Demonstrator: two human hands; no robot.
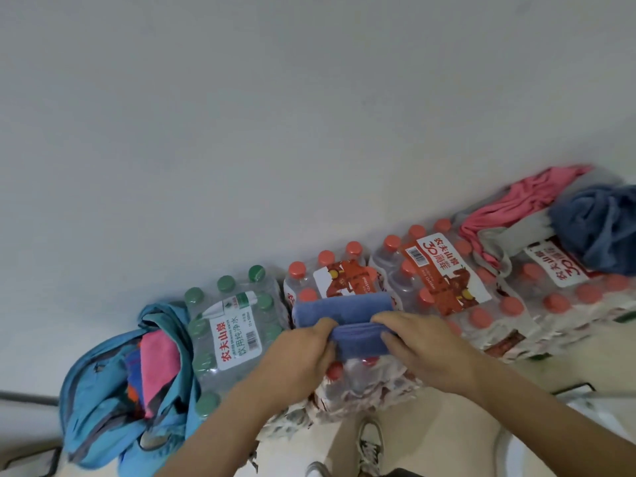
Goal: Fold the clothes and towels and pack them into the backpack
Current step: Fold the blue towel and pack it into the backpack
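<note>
A small blue towel [347,318] lies partly folded on a pack of red-capped water bottles [347,280]. My left hand [303,352] grips its left end and my right hand [423,346] grips its right end, both with fingers curled over the near fold. A teal backpack [103,407] stands open at the lower left, with a pink cloth [160,363] and darker items inside. Unfolded pink [523,204], grey [523,232] and dark blue [599,225] clothes lie heaped on bottle packs at the far right.
A pack of green-capped bottles [234,332] stands between the backpack and the towel. More red-capped packs [444,280] run along a plain white wall [241,115]. My shoes [368,445] show on the pale floor below.
</note>
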